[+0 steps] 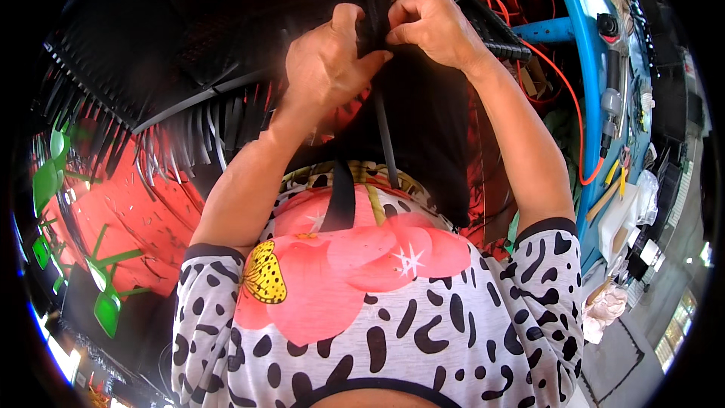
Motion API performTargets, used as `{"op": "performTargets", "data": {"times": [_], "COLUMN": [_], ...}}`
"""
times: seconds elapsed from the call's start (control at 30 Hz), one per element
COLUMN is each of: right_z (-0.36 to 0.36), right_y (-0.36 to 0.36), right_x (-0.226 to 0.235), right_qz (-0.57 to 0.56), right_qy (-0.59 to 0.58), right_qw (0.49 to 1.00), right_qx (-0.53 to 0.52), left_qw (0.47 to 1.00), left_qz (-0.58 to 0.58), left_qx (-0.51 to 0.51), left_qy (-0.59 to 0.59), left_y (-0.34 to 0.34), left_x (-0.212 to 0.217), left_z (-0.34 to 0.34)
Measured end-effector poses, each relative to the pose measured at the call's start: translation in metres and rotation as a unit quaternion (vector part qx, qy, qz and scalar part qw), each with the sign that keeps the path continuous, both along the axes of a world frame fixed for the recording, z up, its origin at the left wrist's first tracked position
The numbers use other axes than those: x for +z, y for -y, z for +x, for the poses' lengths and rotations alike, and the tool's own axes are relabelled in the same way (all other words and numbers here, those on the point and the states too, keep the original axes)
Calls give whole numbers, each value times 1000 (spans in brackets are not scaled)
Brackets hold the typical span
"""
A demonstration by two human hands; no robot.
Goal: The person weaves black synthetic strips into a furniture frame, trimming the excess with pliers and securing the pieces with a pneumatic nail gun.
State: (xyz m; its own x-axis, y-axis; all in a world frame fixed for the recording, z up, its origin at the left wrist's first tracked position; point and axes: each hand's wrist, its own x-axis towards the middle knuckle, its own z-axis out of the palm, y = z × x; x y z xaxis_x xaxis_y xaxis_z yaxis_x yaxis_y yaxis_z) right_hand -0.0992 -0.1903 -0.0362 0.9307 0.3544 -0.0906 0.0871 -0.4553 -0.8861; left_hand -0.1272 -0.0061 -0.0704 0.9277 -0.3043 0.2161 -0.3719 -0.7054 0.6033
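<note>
My two hands are close together at the top centre, over a dark woven piece with black strips. My left hand (325,60) is curled round black flat strips (375,11), with its thumb pointing right. Just to the right, my right hand (438,23) pinches a black strip between thumb and bent fingers. One long strip (385,140) hangs down from between the hands toward my lap. The black woven panel (151,60) spreads out to the left, with many loose strip ends (204,136) along its near edge. Exactly where the strips pass through the weave is too dark to tell.
A blue stool (578,98) stands on its side at the right, beside a power tool (610,102) with an orange cord (563,72). Yellow-handled tools (615,174) and crumpled paper (604,306) lie nearby. A red sheet (136,211) and green plastic pieces (106,306) are at left.
</note>
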Motion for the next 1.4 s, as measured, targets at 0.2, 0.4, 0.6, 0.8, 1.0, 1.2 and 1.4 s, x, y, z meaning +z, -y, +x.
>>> {"op": "performTargets", "data": {"times": [0.2,0.4,0.6,0.8,1.0,1.2,1.4], "right_z": [10,2,-9,-8,6,17,10], "right_y": [4,-1,0,1,-1,2,-5], "right_x": [-7,0,-11,-15,-14,-30,-14], "right_qz": [-4,26,96,152,69,158,154], "right_qy": [-15,-47,2,5,-34,-151,-120], "right_qw": [999,998,995,988,997,975,980], "right_qx": [41,36,-2,3,9,23,31], "left_qw": [1000,999,999,997,997,995,995], "left_qz": [5,-20,-23,-11,-42,-48,-36], "left_qx": [6,-2,0,-45,-43,-36,-23], "left_qy": [6,27,33,68,47,82,93], "left_y": [0,0,-1,-2,-4,-2,-3], "left_x": [-2,-5,-4,-1,0,-4,-10], "left_z": [0,0,1,2,2,3,2]}}
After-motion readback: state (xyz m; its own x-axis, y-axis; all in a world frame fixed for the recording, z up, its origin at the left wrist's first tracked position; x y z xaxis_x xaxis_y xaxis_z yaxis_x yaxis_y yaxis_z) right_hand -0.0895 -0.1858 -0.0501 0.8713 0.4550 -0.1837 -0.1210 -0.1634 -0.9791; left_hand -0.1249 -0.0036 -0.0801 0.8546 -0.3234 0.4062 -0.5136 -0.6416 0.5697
